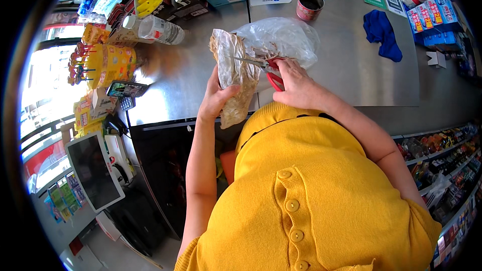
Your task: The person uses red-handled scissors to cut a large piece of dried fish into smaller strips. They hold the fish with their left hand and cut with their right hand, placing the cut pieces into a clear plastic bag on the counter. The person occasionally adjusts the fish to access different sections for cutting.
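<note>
My left hand (219, 94) is closed round the lower part of a long, wrinkled, whitish-brown dried piece (235, 73), whose exact kind I cannot make out. It is held upright over the counter's near edge. In my right hand (295, 83) is a pair of scissors with red handles (274, 81). Their metal blades lie across the upper middle of the wrinkled piece, pointing left. Behind both hands, a crumpled clear plastic bag (285, 37) rests on the counter, with brownish bits showing near its opening.
The metal counter (341, 70) carries an opened tin (310, 6), a blue cloth (382, 35) and a clear plastic bottle (160, 30) on its side. Left stand a yellow lollipop tub (110, 65), a phone (127, 89) and a screen (95, 170). Shelves of packets (442, 143) line the right.
</note>
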`<state>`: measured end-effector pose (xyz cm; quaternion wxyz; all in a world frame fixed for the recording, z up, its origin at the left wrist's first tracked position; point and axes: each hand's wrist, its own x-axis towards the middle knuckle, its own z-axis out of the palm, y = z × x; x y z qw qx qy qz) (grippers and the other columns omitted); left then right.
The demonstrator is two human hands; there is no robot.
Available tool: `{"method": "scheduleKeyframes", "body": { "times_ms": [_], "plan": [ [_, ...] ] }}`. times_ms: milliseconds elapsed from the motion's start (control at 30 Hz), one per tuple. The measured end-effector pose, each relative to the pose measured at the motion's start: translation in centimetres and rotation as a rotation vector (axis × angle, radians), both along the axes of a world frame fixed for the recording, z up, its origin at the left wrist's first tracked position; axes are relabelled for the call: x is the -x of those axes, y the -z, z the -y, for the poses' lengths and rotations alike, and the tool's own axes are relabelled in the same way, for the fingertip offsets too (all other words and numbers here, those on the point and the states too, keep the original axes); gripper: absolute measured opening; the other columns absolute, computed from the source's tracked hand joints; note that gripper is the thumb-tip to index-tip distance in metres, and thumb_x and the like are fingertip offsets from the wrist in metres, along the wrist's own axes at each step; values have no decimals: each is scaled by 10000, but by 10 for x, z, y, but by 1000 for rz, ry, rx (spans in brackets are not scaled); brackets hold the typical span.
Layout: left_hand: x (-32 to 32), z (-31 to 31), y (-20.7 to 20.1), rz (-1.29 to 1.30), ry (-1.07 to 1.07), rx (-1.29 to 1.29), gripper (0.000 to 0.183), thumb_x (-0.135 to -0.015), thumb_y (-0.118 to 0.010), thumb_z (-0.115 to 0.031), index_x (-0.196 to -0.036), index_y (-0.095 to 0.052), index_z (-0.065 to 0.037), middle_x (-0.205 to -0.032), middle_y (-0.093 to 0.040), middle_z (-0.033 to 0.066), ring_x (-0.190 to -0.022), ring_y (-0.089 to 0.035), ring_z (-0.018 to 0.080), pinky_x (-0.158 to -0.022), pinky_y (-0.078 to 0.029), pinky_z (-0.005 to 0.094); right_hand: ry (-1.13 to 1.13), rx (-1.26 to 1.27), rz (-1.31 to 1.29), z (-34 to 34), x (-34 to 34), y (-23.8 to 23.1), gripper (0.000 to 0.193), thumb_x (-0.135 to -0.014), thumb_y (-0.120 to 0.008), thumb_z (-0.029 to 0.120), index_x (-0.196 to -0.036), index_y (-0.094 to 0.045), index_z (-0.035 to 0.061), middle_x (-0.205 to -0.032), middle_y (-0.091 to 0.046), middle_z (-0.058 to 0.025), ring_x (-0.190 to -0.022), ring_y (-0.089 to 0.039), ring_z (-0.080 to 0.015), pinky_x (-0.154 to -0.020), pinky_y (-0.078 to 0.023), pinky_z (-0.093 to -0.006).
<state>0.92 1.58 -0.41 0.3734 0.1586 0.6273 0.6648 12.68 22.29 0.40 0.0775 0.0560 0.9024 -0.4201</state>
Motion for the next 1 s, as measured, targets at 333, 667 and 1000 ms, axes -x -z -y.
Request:
{"method": "scheduleKeyframes", "body": {
  "times_ms": [333,667,1000],
  "plan": [
    [1,-1,3,-9,-21,-36,760,-720,-664,-83,-1388,-310,-8,-1208,-536,80,-1097,-524,177,-950,-416,318,115,142,-177,5,-7,-7,547,-753,-597,202,-1194,-427,-72,-1138,-496,-285,-1098,-473,-413,-966,-388,-452],
    [3,-1,5,-39,-14,12,740,-720,-647,-67,-1377,-312,5,-1198,-534,84,-1089,-522,175,-949,-414,317,119,218,-221,0,1,2,421,-734,-619,137,-1081,-524,-83,-1010,-566,-263,-993,-552,-388,-883,-445,-421],
    [6,2,19,15,-57,56,719,-697,-661,-96,-1344,-365,4,-1161,-561,98,-1037,-558,193,-903,-446,317,145,209,-160,2,9,10,370,-731,-638,155,-985,-556,-101,-955,-610,-282,-906,-608,-389,-816,-481,-416]
  ]
}}
